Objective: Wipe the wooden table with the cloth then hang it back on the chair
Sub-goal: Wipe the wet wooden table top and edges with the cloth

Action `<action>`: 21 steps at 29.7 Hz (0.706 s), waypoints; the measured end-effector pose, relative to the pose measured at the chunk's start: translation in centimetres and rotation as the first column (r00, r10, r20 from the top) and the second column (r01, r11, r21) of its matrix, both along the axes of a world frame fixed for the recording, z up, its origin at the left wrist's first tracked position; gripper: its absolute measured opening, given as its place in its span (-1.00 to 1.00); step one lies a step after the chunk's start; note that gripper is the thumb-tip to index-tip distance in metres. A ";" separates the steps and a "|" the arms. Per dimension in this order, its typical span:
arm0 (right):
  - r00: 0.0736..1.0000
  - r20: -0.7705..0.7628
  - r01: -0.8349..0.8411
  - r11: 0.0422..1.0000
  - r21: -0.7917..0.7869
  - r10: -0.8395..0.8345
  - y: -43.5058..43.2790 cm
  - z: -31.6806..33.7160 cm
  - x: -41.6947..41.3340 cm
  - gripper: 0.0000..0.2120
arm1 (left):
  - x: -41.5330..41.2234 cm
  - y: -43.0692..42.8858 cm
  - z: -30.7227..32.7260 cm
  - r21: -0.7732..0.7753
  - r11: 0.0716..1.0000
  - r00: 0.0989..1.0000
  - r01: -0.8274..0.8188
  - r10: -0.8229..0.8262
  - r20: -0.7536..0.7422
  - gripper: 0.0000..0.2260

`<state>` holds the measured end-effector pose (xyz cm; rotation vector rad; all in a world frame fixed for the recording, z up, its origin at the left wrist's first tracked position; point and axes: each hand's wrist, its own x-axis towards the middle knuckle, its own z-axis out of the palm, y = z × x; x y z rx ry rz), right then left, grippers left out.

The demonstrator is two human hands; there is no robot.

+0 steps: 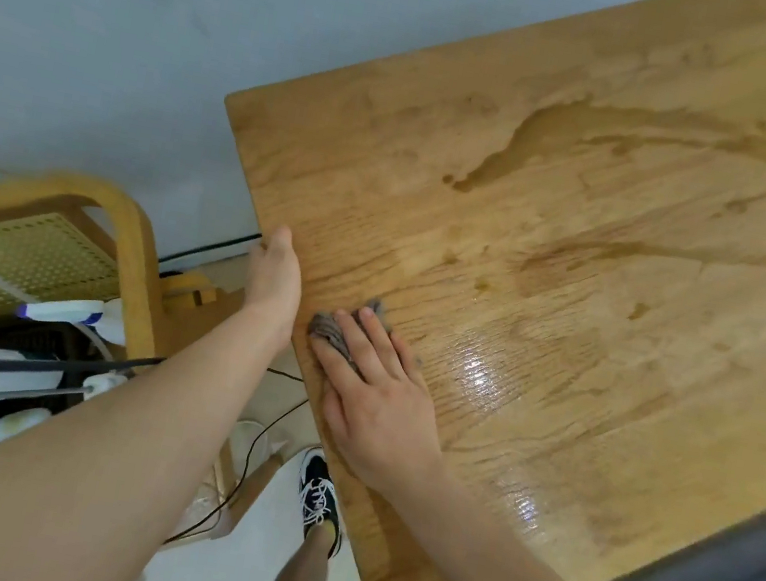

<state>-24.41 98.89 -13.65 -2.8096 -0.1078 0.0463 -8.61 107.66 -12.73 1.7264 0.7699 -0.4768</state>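
The wooden table (585,222) fills the right of the view, its top streaked with wet patches and a glossy sheen. A small grey cloth (331,330) lies near the table's left edge. My right hand (370,399) presses flat on the cloth with straight fingers, covering most of it. My left hand (274,274) grips the table's left edge, thumb on top and fingers hidden under the rim. The wooden chair (124,221) with a woven cane seat stands to the left of the table.
Bags, a spray bottle (63,313) and clutter are piled on and in front of the chair. Black cables (251,461) trail across the floor below the table edge. My shoe (318,497) is by the table's side. A pale wall lies beyond.
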 end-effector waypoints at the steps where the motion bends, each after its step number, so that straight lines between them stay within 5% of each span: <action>1: 1.000 -0.010 -0.007 1.000 -0.006 0.007 0.0 0.0 -1.4 -0.58 | 0.2 0.4 0.4 -0.068 0.998 0.999 0.006 -0.009 -0.043 -0.58; 7: 0.999 -0.047 0.010 0.998 -0.062 -0.013 -0.1 0.3 -3.8 -0.56 | 1.8 2.6 1.5 -0.393 0.916 0.991 -0.072 0.022 -0.132 -0.67; 21: 0.992 -0.007 0.124 0.991 -0.056 -0.124 5.4 -0.5 20.9 -0.52 | 1.7 4.3 -1.0 -0.677 0.716 0.984 -0.171 0.095 -0.148 -0.61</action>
